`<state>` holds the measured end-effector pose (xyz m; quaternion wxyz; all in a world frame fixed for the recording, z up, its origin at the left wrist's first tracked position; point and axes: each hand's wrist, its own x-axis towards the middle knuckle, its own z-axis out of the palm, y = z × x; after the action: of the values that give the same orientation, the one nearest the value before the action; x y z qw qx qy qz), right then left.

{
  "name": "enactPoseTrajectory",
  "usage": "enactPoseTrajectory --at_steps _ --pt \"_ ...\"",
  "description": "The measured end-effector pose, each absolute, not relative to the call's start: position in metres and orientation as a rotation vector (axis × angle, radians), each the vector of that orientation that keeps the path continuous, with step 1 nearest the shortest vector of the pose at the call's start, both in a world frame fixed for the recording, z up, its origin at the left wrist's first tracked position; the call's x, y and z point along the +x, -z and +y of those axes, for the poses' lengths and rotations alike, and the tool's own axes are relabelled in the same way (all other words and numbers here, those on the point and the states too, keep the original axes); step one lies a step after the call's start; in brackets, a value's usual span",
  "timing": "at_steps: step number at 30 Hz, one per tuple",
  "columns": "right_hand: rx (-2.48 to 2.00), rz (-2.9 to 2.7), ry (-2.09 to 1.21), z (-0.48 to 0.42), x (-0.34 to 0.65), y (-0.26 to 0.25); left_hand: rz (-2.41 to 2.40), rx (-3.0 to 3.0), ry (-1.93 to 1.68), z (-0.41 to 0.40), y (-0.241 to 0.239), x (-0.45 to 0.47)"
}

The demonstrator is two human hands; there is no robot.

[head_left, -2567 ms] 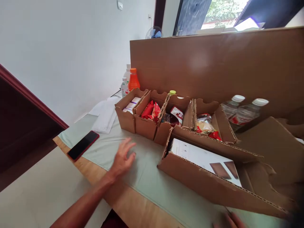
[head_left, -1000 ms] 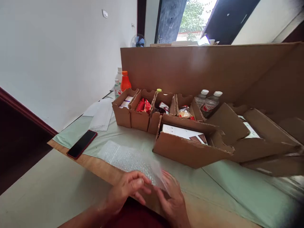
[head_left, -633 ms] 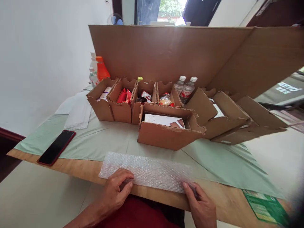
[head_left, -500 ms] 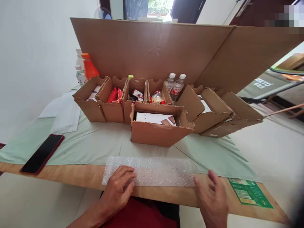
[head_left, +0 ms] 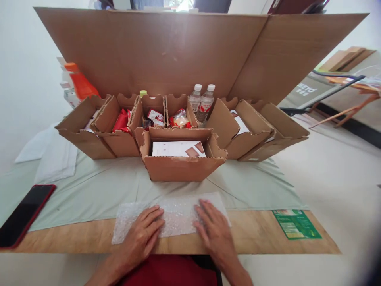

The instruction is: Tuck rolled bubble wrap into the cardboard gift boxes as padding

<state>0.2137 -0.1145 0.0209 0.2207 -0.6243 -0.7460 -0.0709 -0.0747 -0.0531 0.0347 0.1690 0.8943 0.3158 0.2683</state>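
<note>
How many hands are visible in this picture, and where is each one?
2: the left hand lies over the left part of the bubble wrap, and the right hand over its right part. No other hand shows.

- A strip of bubble wrap (head_left: 172,218), not visible in the earliest view, now lies along the front of the bench (head_left: 253,234).
- The left hand (head_left: 143,230), earlier above the bare cloth, now rests on the wrap's left part.
- The right hand (head_left: 214,230), just beyond the wrap's right end a moment ago, now lies palm down on it.
- The view has swung right, bringing in a flat green printed piece (head_left: 296,224) and a chair (head_left: 308,89).
</note>
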Motion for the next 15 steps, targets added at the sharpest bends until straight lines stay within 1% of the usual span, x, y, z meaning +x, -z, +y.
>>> enactPoseTrajectory --at_steps 3,5,7,10,12,15 --pt "-1.932 -1.84 0.48 -0.141 0.282 -0.024 0.893 2.499 -0.805 -0.057 -0.039 -0.077" --pt "-1.955 -1.726 0.552 -0.143 0.295 -0.033 0.888 2.48 -0.827 -0.06 -0.049 -0.07" --pt "-1.862 -1.724 0.492 -0.132 0.276 -0.043 0.852 2.484 -0.825 -0.062 -0.061 -0.057" --pt "-1.664 -1.924 0.291 -0.104 0.217 -0.049 0.78 2.531 -0.706 -0.059 -0.071 -0.039" --pt "-1.61 -2.067 0.183 -0.091 0.187 -0.046 0.772 2.612 -0.594 -0.057 -0.066 -0.04" --pt "-1.587 -2.129 0.117 -0.089 0.177 -0.036 0.881 2.784 -0.524 -0.059 -0.049 -0.073"
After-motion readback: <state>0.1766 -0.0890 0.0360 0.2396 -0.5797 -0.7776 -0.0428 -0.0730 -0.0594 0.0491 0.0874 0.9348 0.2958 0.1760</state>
